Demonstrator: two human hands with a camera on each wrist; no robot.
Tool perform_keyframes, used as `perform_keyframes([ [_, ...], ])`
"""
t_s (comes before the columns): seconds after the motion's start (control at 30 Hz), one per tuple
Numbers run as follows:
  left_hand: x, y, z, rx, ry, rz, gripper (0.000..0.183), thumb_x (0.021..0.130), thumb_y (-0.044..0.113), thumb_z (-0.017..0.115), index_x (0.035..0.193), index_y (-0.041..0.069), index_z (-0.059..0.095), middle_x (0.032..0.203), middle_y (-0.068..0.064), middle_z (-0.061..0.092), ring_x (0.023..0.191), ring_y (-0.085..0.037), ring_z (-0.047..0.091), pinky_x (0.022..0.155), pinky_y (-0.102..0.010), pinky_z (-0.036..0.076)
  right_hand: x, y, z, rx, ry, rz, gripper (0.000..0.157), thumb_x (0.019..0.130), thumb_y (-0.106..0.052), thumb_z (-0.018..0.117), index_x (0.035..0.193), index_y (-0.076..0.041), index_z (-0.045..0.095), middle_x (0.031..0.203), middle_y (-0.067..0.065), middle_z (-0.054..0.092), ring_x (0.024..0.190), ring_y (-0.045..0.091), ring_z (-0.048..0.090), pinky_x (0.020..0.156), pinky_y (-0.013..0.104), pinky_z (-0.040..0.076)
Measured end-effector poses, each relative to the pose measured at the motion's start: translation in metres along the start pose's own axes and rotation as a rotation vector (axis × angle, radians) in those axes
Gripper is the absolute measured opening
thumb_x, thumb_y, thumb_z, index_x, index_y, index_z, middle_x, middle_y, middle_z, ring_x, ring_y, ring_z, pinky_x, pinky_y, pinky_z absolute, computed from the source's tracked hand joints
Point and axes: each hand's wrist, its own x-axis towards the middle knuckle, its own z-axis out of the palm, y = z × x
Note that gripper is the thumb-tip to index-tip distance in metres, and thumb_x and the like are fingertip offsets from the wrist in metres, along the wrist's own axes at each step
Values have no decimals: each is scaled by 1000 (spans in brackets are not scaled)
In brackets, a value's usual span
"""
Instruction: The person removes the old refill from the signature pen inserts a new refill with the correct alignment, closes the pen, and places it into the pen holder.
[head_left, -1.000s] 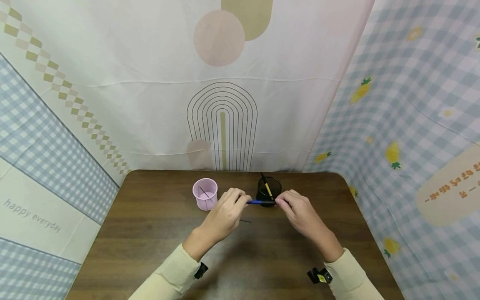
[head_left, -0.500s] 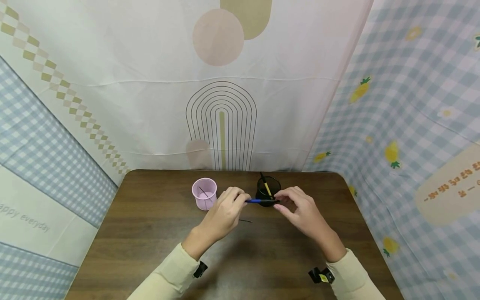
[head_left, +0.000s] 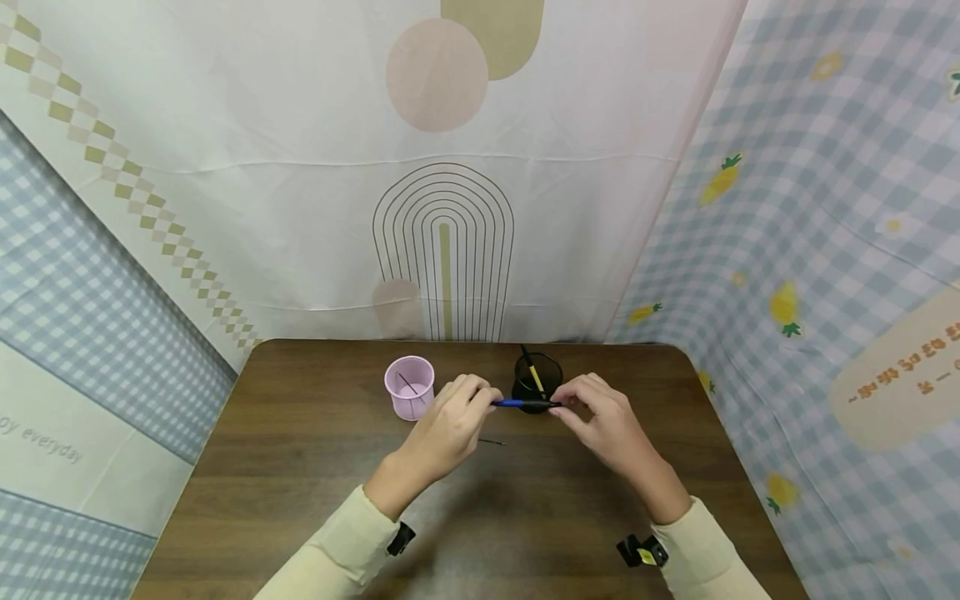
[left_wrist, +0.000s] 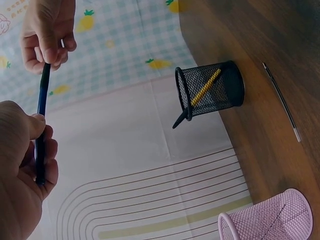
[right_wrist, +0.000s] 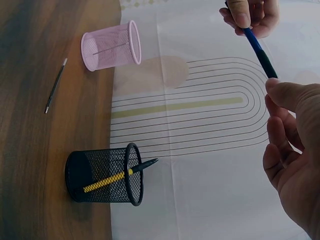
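A blue pen with a black grip section (head_left: 521, 403) is held level between the two hands, above the table. My left hand (head_left: 453, 417) grips its blue barrel, fingers curled round it in the left wrist view. At the black end, thumb and fingertips of my right hand (head_left: 600, 417) pinch the tip (right_wrist: 272, 75). Below the hands a thin pen refill (left_wrist: 282, 102) lies on the table, partly behind the left hand in the head view. Just behind the pen stands a black mesh pen cup (right_wrist: 102, 155) with a yellow and black pen (right_wrist: 112, 180) leaning in it.
A pink mesh cup (head_left: 411, 404) stands left of the black one, with a thin dark stick (right_wrist: 111, 48) inside. Both cups are near the back of the wooden table (head_left: 315, 467), close to a patterned cloth wall (head_left: 322, 233). Another checked cloth (head_left: 750, 250) hangs at the right.
My right thumb and fingers parted around the pen's black end half a second ago, and now they pinch its tip again. The left hand and the pen have hardly moved.
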Motion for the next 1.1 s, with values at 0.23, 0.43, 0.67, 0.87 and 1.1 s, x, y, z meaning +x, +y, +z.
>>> perform_keyframes([
  [0.23,0,0,-1,1,1,-3,10,96,7,67,106,5,66,100,-4,63,91,-18,61,71,-29,48,-1,-1,0,11,-23,25,22,84,-5,83,98,-18,73,94,-9,69,84,5,55,62,26,50],
  [0.43,1,1,-1,2,-5,-6,10,98,6,66,107,5,66,101,-3,63,93,-18,60,72,-29,49,-1,0,0,32,-27,18,14,88,-7,79,99,-15,74,93,-9,69,84,5,54,59,27,51],
  [0.67,0,1,0,3,4,5,9,98,8,65,107,5,66,101,-3,63,92,-18,60,71,-29,48,-3,3,4,-12,-47,-8,8,96,-8,71,97,-16,71,90,-10,64,82,5,48,67,21,42],
  [0.87,1,1,0,-3,14,16,9,98,8,65,107,5,67,101,-4,63,92,-18,61,72,-29,49,-2,1,4,-58,-92,29,11,97,-7,68,94,-17,68,88,-10,62,83,5,46,69,23,42],
  [1.1,2,2,-1,-4,25,27,9,98,7,65,106,5,68,101,-4,64,92,-19,61,72,-29,49,-2,1,6,-72,-93,27,16,99,-6,66,89,-19,65,83,-13,56,81,5,45,69,24,42],
])
